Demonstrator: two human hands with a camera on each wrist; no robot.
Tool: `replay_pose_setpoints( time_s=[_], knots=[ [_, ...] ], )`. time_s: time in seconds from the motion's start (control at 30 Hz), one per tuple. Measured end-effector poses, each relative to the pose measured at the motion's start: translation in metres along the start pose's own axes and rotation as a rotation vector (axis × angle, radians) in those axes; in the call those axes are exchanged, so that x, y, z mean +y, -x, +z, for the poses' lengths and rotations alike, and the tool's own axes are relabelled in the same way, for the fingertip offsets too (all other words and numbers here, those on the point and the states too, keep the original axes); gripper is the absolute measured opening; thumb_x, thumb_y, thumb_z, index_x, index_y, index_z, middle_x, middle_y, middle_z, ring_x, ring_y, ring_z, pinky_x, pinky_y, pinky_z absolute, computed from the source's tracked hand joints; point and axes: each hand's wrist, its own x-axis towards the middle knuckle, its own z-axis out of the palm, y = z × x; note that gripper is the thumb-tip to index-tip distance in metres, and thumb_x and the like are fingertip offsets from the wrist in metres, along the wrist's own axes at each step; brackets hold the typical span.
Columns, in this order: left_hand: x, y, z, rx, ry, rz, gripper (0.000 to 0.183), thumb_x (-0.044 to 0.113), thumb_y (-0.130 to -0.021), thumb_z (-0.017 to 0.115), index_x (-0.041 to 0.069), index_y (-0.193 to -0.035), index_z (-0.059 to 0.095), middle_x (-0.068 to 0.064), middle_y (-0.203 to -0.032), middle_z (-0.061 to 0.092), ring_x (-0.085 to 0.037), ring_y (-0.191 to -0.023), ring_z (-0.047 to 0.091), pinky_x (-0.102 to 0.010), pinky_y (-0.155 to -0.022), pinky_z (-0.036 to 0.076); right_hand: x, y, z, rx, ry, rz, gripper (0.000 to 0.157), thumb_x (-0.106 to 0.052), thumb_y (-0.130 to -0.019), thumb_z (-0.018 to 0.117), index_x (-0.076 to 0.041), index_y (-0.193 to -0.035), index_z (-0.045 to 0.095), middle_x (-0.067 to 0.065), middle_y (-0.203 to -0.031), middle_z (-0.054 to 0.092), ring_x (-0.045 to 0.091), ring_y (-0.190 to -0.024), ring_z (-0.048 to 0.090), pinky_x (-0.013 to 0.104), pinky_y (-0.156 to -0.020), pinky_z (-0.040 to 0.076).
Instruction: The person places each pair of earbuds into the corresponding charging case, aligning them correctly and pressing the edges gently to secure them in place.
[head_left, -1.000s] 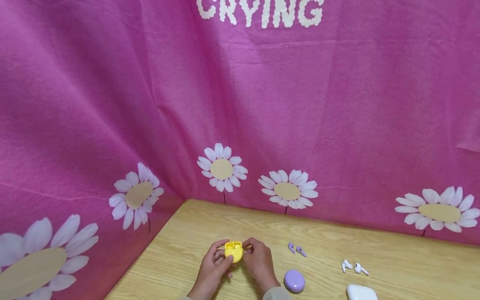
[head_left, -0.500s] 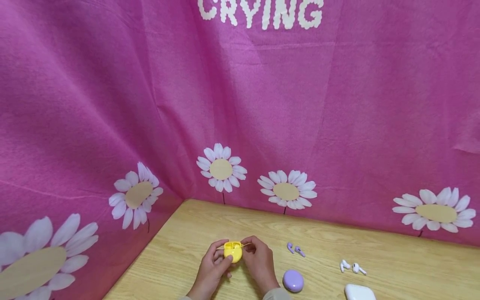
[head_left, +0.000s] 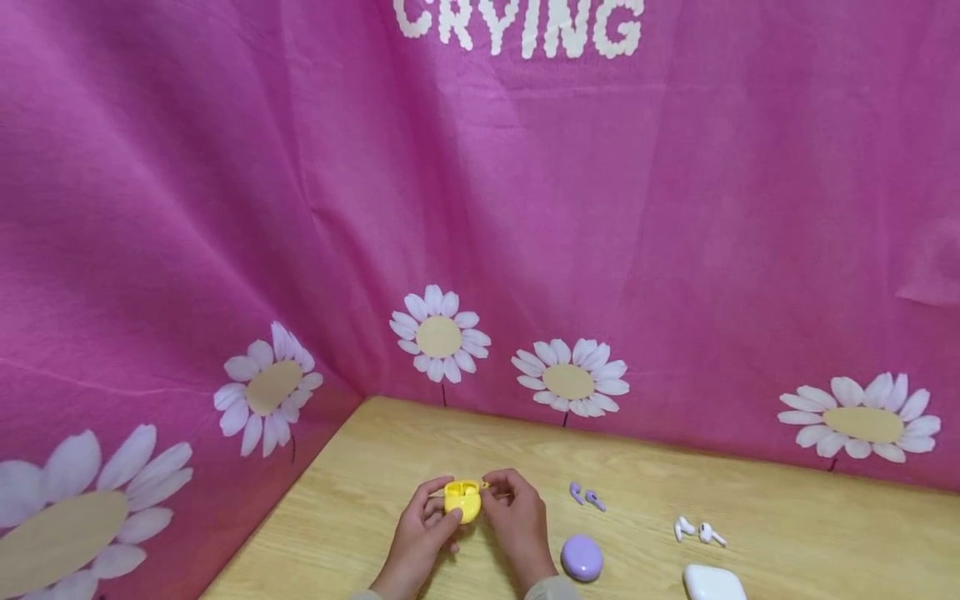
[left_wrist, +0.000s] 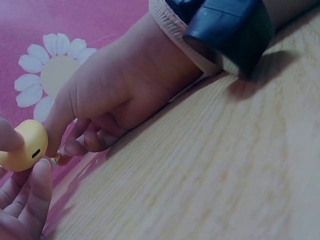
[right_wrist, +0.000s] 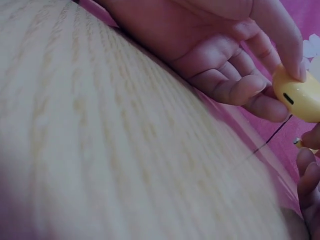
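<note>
A yellow earbud case (head_left: 462, 505) is held upright in my left hand (head_left: 422, 535), its lid open and the recesses facing up. The left thumb presses on its front, the fingers behind and beside it. Just right of the case, my right hand (head_left: 516, 518) pinches a small yellow earbud (head_left: 485, 484) between thumb and forefinger. In the left wrist view, the case (left_wrist: 30, 145) shows a dark slot, and the earbud (left_wrist: 55, 159) lies close to it. The right wrist view shows the earbud (right_wrist: 298, 143) at the right fingertips, partly hidden, a little apart from the case (right_wrist: 300, 95).
To the right on the wooden table (head_left: 420, 433) lie two purple earbuds (head_left: 592, 500), a closed purple round case (head_left: 582, 557), two white earbuds (head_left: 706, 533) and a closed white case (head_left: 714, 582). A pink flowered cloth (head_left: 570, 208) hangs behind and at left.
The right fingertips have risen slightly beside the case, and the yellow earbud between them shows more clearly. The left hand and case are almost still; the view has shifted slightly.
</note>
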Motion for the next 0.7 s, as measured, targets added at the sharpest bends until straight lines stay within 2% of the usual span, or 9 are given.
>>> replay_pose_setpoints(
  time_s=[0.17,0.33,0.57,0.7],
  knots=[
    [0.0003,0.0005,-0.0012,-0.013,-0.017,-0.007,0.06,0.01,-0.091,0.065,-0.001,-0.141,0.035,-0.009,-0.103,0.061,-0.016,-0.083,0.061,-0.025,-0.059,0.052,-0.0008,0.0009,0.0001,0.016,-0.063,0.046,0.017,-0.008,-0.081,0.073,-0.006,-0.097,0.068,0.001,-0.081,0.064,0.011,-0.067,0.057,0.02,-0.057,0.049],
    [0.0018,-0.0005,-0.0011,-0.005,-0.02,-0.002,0.06,0.01,-0.09,0.066,-0.001,-0.141,0.036,-0.009,-0.104,0.061,-0.016,-0.084,0.061,-0.025,-0.059,0.053,-0.0048,-0.0011,0.0003,0.045,-0.115,0.049,0.019,-0.009,-0.081,0.073,-0.005,-0.098,0.068,0.003,-0.083,0.064,0.01,-0.066,0.056,0.019,-0.053,0.048],
    [-0.0002,0.0007,-0.001,-0.015,0.007,-0.002,0.061,0.007,-0.089,0.066,-0.004,-0.14,0.035,-0.007,-0.102,0.061,-0.014,-0.082,0.06,-0.024,-0.059,0.052,-0.0083,0.0006,0.0002,0.073,-0.248,0.082,0.019,-0.01,-0.083,0.072,-0.003,-0.1,0.066,0.005,-0.082,0.064,0.01,-0.063,0.058,0.02,-0.052,0.048],
    [-0.0007,0.0003,0.0002,-0.015,-0.016,0.009,0.06,0.006,-0.089,0.066,-0.003,-0.139,0.036,-0.008,-0.1,0.061,-0.015,-0.082,0.061,-0.025,-0.059,0.053,-0.0098,-0.0001,-0.0017,0.081,-0.291,0.092,0.02,-0.01,-0.084,0.072,-0.003,-0.102,0.066,0.006,-0.08,0.064,0.011,-0.06,0.058,0.02,-0.048,0.047]
  ],
)
